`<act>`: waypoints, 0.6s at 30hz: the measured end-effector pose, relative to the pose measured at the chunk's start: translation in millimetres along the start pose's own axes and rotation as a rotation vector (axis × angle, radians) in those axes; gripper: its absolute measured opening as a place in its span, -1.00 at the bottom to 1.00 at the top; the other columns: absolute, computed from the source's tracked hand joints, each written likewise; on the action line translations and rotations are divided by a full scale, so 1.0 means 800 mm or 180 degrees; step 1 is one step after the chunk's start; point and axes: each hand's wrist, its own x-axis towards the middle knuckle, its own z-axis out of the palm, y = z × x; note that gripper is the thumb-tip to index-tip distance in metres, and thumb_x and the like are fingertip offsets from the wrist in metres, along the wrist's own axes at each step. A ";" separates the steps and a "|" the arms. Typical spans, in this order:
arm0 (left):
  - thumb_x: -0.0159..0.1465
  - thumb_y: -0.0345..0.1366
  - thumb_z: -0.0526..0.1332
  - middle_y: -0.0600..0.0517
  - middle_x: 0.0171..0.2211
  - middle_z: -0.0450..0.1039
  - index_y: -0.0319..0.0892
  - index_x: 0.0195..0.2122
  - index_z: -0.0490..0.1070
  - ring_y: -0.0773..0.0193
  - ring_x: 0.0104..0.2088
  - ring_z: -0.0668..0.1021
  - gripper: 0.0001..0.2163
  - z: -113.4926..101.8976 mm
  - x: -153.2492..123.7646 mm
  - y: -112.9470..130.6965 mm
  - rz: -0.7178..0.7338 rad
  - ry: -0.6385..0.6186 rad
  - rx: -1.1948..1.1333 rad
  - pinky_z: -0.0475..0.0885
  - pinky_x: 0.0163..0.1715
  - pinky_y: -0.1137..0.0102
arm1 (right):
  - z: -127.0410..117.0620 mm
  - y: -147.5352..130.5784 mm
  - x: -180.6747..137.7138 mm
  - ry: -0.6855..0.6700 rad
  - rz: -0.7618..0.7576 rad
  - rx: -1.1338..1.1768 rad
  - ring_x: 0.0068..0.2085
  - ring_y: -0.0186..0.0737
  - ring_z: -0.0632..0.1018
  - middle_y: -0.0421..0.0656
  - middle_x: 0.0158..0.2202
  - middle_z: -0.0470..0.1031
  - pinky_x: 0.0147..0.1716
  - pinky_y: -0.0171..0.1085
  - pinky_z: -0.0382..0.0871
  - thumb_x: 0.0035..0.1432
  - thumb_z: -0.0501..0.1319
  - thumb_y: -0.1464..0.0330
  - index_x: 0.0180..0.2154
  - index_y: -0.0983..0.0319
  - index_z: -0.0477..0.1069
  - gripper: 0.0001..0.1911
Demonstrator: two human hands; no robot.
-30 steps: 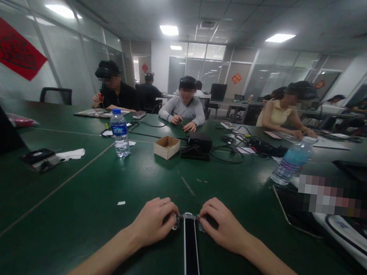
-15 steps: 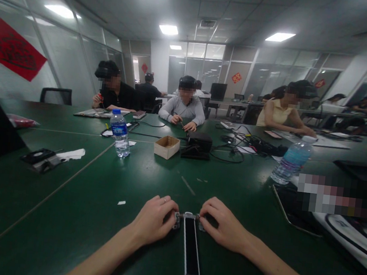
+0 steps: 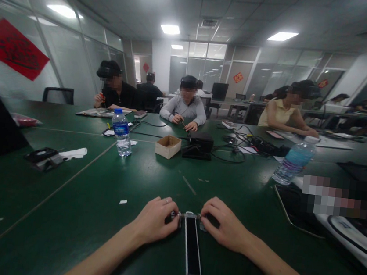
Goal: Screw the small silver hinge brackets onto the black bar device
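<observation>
In front of me on the green table lies a long, narrow device (image 3: 192,249) with a black face and a white rim. A grey strap-like end runs from it towards me. At its far end, a small metal fitting sticks out on each side. My left hand (image 3: 157,218) pinches the left metal fitting (image 3: 180,220) between thumb and fingers. On the other side, my right hand (image 3: 222,223) closes on the right metal fitting (image 3: 203,226), which the fingers partly cover. The exact kind of the device and its fittings cannot be made out.
Ahead stand a small open cardboard box (image 3: 168,148), a black stand (image 3: 198,145) and a water bottle (image 3: 122,133). Another bottle (image 3: 295,161) and a dark tablet (image 3: 294,212) are at right. A black metal piece (image 3: 43,158) lies left. Several people sit across the table.
The view has shifted slightly. My left fingers have moved a little on the left fitting, which shows from a different side. My right hand stays almost where it was.
</observation>
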 end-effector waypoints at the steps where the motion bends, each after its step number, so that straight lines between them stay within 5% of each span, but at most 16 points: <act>1: 0.27 -0.31 0.12 0.07 -0.43 0.39 -0.18 -0.33 0.40 0.29 -0.44 0.42 -0.89 0.001 0.000 -0.001 -0.0020 -0.0006 -0.0031 0.25 -0.38 0.39 | 0.000 0.000 0.000 0.0009 -0.0008 -0.0003 -0.22 -0.18 0.41 -0.09 -0.25 0.42 -0.24 -0.18 0.37 0.22 0.10 0.40 -0.28 0.24 0.40 -0.89; 18: 0.27 -0.33 0.07 0.07 -0.42 0.36 -0.17 -0.32 0.37 0.29 -0.42 0.42 -0.89 0.001 0.000 -0.002 -0.0178 0.0086 -0.0477 0.29 -0.39 0.41 | -0.003 -0.003 -0.001 -0.0080 0.0145 0.0005 -0.21 -0.18 0.41 -0.10 -0.22 0.41 -0.26 -0.18 0.40 0.24 0.10 0.39 -0.28 0.23 0.41 -0.88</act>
